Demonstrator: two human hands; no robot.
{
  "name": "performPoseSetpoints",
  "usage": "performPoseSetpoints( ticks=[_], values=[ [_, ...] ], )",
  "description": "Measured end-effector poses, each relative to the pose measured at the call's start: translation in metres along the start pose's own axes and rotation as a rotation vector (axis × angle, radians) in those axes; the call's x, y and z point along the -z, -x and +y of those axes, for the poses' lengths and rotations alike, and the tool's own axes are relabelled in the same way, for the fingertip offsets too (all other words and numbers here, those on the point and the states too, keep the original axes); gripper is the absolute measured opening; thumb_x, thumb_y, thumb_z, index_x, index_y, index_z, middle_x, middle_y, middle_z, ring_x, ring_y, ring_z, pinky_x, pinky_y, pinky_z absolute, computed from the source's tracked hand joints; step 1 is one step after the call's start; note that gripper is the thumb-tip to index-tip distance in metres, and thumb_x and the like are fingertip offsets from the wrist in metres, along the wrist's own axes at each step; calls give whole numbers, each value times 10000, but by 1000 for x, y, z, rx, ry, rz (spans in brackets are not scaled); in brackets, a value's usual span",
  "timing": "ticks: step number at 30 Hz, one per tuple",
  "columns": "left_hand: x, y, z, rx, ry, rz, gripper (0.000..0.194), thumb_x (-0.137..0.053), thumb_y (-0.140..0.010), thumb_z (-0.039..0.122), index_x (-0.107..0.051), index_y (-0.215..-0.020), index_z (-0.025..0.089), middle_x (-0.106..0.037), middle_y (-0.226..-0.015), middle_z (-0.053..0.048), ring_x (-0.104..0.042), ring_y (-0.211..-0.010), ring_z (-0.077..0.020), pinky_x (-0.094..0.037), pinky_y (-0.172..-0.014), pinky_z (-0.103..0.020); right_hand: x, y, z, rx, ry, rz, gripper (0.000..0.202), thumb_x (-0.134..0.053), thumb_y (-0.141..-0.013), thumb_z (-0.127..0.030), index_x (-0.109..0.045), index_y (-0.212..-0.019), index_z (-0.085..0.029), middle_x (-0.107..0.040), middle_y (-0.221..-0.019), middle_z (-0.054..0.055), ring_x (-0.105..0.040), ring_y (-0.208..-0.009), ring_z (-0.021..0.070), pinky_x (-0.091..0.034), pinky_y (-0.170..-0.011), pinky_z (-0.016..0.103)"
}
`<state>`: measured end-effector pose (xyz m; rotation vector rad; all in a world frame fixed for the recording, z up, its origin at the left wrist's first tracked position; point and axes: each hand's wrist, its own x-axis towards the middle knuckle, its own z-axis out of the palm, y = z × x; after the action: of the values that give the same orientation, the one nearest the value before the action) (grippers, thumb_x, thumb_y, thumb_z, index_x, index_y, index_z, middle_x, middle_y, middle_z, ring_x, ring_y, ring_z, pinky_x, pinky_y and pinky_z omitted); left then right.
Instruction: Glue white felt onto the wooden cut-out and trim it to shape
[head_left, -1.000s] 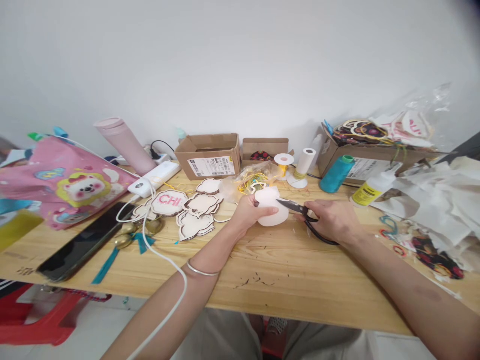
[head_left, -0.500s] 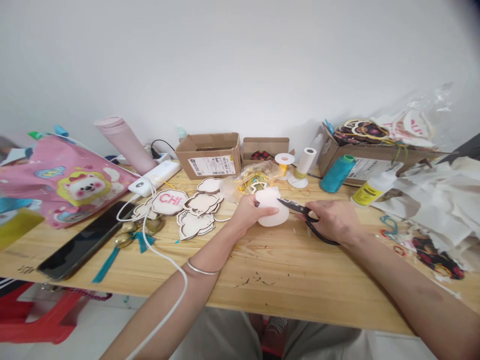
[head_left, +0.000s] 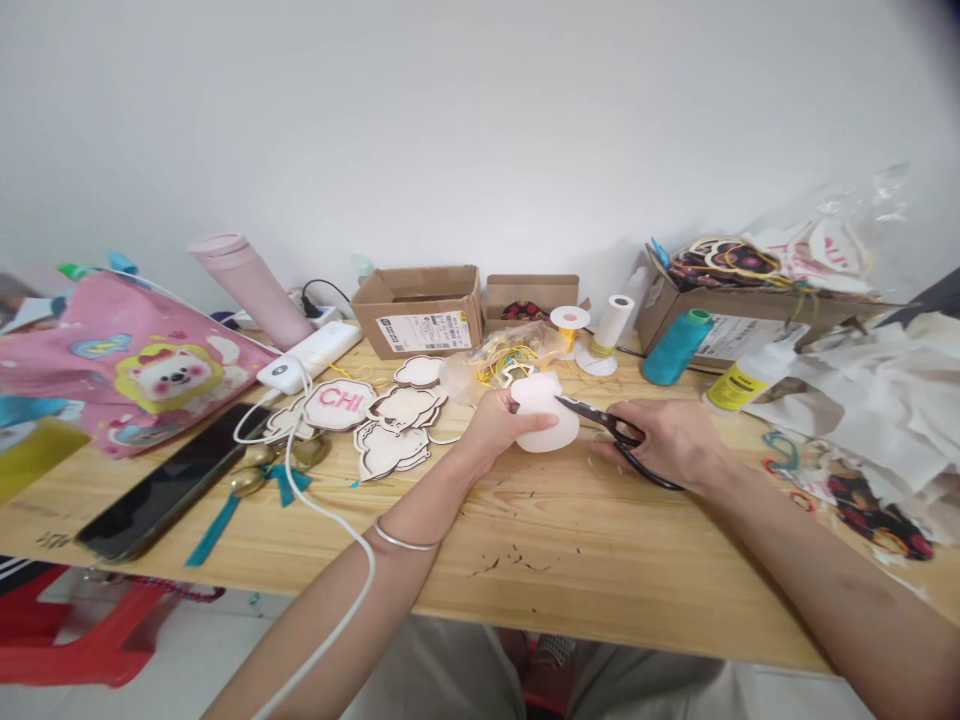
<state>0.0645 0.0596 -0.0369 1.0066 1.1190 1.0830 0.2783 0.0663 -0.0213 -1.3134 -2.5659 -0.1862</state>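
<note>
Left hand pinches the white piece above the desk, thumb across its face, and your right hand grips the black scissors, blades at the piece's right edge. You have bare wood toward the near edge, while wooden cutouts crowd your left side and the glue bottle and fabric scraps your right.

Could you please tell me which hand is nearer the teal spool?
Right: the right hand is in front of the spool; the left hand is farther off, leftward.

"CHI", pink | scalloped plaque || illegible small print | carton label
</note>
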Motion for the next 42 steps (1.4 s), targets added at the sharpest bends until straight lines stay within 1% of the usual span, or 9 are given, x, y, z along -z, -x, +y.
performPoseSetpoints(
  ticks=[5,10,15,19,24,29,32,37,42],
  values=[
    [-1,1,0,1,-4,0,357,-792,-438,224,-692,-767,127,-704,-773,-52,-624,-699,-170,-483,-671,-280,0,-1,0,-5,42,7,336,-486,-737,-508,-611,-682,-201,-637,-592,9,-525,-501,133,-161,-449,244],
    [-1,2,1,9,-31,9,384,-798,-426,226,-693,-782,126,-705,-780,-58,-629,-713,-186,-487,-684,-299,-3,-1,-1,-31,145,39,317,-430,-801,-403,-628,-658,-202,-656,-580,33,-551,-509,151,-169,-458,258],
    [-2,2,3,-4,-25,-5,380,-791,-440,221,-696,-798,136,-706,-788,-52,-630,-741,-192,-484,-713,-306,-4,-2,0,-24,115,45,307,-440,-798,-388,-623,-630,-206,-647,-570,33,-550,-513,155,-182,-461,262],
    [-1,2,4,6,-28,-24,399,-790,-443,220,-696,-821,133,-704,-789,-56,-627,-737,-192,-476,-715,-306,-6,-4,6,-36,-90,-17,309,-468,-784,-409,-597,-601,-195,-608,-554,13,-518,-512,131,-223,-459,238],
    [2,3,3,34,9,-83,368,-789,-456,207,-693,-803,135,-699,-782,-47,-615,-706,-161,-462,-702,-278,-14,-1,18,-31,-472,-161,254,-545,-735,-434,-596,-741,-185,-530,-552,-34,-436,-487,92,-293,-453,195],
    [2,5,2,58,120,-183,350,-787,-469,190,-684,-799,133,-694,-765,-46,-611,-699,-150,-463,-695,-270,-12,6,31,-11,-630,-268,315,-553,-727,-465,-596,-810,-165,-559,-612,-14,-455,-518,98,-318,-457,198],
    [1,5,1,60,145,-220,401,-784,-479,194,-678,-862,137,-693,-765,-51,-615,-701,-158,-467,-673,-270,-7,7,37,-57,-603,-195,362,-575,-697,-486,-602,-850,-160,-578,-643,1,-479,-534,111,-345,-468,210],
    [-1,7,3,74,155,-162,317,-767,-524,259,-680,-800,129,-694,-774,-59,-617,-697,-162,-461,-666,-266,-4,3,29,-273,-573,58,350,-596,-651,-513,-608,-756,-179,-553,-576,-5,-481,-507,122,-358,-463,228],
    [-3,8,5,95,166,-114,305,-713,-594,337,-684,-795,109,-693,-756,-84,-615,-660,-171,-448,-637,-266,-7,-3,10,-488,-927,303,385,-667,-572,-516,-577,-745,-184,-543,-560,-10,-487,-493,121,-389,-457,241]
  ],
)
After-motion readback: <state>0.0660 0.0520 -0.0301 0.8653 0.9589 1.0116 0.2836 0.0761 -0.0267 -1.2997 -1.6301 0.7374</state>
